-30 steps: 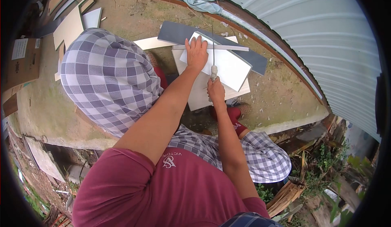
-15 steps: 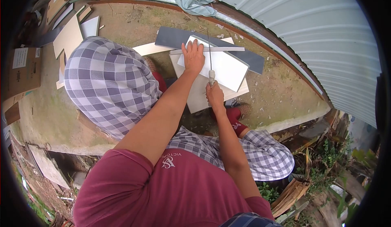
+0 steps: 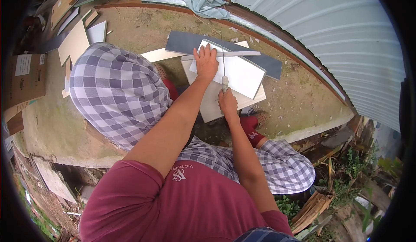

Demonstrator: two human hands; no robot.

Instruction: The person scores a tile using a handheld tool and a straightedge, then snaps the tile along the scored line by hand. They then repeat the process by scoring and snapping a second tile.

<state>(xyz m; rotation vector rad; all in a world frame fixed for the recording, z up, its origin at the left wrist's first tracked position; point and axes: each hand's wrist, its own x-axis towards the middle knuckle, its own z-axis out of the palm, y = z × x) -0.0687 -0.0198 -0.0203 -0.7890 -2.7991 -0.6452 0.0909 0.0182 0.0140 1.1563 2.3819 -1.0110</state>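
Observation:
My left hand (image 3: 206, 63) presses down on a narrow pale strip (image 3: 245, 53), fingers stretched over it onto a white board (image 3: 242, 75). In my right hand (image 3: 228, 102) is the light, worn handle of a hand saw (image 3: 225, 83). Its thin blade, seen edge-on, points away from me and crosses the strip just right of my left hand. Beneath the white board lie a dark grey board (image 3: 271, 65) and a pale wood-toned board (image 3: 209, 105), stacked at different angles.
Offcut boards (image 3: 73, 42) lean at the left beside a cardboard box (image 3: 27, 79). A blue cloth (image 3: 206, 4) hangs over the metal rail below a corrugated wall (image 3: 329, 34). The concrete slab (image 3: 312, 99) ends at plants and split wood on the right. My knees flank the boards.
The view has shifted very slightly. Both hands, the saw and the strip keep nearly the same places.

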